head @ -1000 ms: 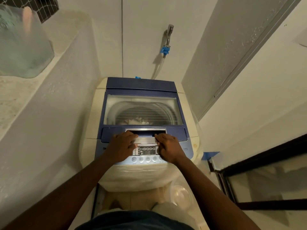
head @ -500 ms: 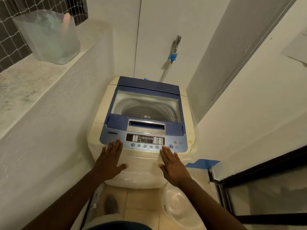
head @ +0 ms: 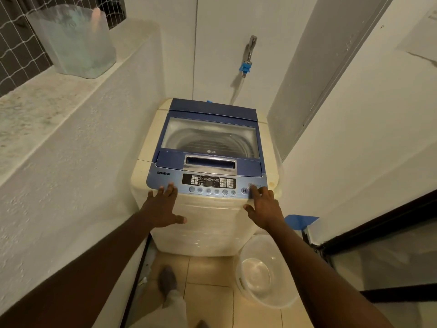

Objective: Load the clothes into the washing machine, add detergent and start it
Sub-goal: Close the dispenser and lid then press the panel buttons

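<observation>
Head view: right hand (head: 264,209) fingers (head: 254,191) touch the washing machine (head: 205,223) panel (head: 165,179).

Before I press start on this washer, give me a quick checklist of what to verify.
1. Lid shut flat: ok.
2. Clothes in the drum: cannot tell, the glass shows only the drum wall.
3. Detergent added: cannot tell.
4. Right hand at the right-end buttons, fingertips beside the start/pause button: ok.
5. Left hand clear of the buttons, at the panel's left edge: ok.
6. Hose on the wall tap: ok; tap open cannot tell.
</observation>
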